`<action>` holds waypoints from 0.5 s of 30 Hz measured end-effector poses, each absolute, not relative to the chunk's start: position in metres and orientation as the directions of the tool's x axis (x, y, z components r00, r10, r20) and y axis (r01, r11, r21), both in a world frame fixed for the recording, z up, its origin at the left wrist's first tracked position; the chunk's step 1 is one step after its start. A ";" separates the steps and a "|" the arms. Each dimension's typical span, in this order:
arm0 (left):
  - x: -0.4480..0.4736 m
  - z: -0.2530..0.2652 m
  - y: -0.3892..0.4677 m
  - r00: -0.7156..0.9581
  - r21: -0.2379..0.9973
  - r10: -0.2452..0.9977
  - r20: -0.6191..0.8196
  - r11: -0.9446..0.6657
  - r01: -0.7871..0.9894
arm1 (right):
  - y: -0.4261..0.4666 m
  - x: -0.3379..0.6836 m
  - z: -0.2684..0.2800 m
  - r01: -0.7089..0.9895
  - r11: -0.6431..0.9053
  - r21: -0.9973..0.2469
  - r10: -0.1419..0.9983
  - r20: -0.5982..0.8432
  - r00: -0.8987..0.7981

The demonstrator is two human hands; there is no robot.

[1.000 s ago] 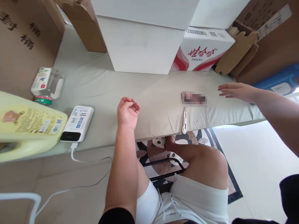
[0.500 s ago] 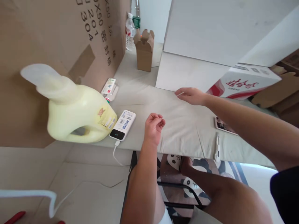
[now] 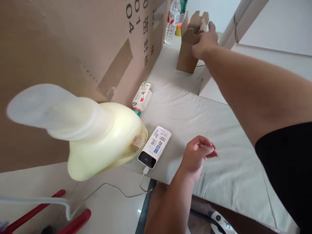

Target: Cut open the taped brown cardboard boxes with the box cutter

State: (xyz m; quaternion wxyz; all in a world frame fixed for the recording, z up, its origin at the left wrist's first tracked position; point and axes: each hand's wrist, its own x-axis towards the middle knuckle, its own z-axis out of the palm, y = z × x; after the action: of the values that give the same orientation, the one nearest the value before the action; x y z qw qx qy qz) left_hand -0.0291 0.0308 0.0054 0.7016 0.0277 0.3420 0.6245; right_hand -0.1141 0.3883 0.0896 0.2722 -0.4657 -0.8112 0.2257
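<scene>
My right hand (image 3: 205, 42) is at the upper right side of a small brown cardboard box (image 3: 187, 53) with its top flaps up. The fingers close round the box's edge, and some of them are hidden behind it. Upright, the box stands on the cloth-covered table. Over the table's front part, my left hand (image 3: 198, 154) is loosely curled, thumb against the fingers, with nothing visible in it. To its left lies a white power bank (image 3: 155, 148) with a dark display and a white cable (image 3: 145, 170) plugged in.
A big pale yellow jug (image 3: 109, 139) stands at the left, before a large carton (image 3: 60, 58). Behind the power bank lies a small bottle (image 3: 143, 97) with a white label. Clear plastic bottles (image 3: 172, 22) stand at the back. White panels (image 3: 275, 29) rise at the right.
My right hand has gone from the white panel's foot to the small cardboard box and taken hold of it. The view has turned left; my left hand stays curled over the table.
</scene>
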 end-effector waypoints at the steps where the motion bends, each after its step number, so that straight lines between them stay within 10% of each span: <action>1: -0.029 0.005 0.033 -0.004 0.450 0.894 -0.447 0.221 -0.865 | 0.395 -0.114 0.092 0.682 0.391 -0.618 0.917 0.198 -0.346; 9: -0.010 0.007 0.036 -0.015 0.486 0.908 -0.418 0.210 -0.848 | 0.326 -0.093 0.101 0.711 0.556 -0.431 0.831 0.252 -0.496; 15: -0.003 0.004 0.025 -0.653 0.955 0.745 -0.137 -0.077 -0.287 | 0.232 -0.018 0.099 0.586 0.708 -0.396 0.704 0.328 -0.630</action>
State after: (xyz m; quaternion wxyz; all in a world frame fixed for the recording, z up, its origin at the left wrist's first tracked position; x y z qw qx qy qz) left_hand -0.0031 0.0251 0.0043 0.3656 0.1997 0.5727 0.7060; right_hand -0.0181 0.2317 0.0986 0.2345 -0.3608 -0.8938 0.1266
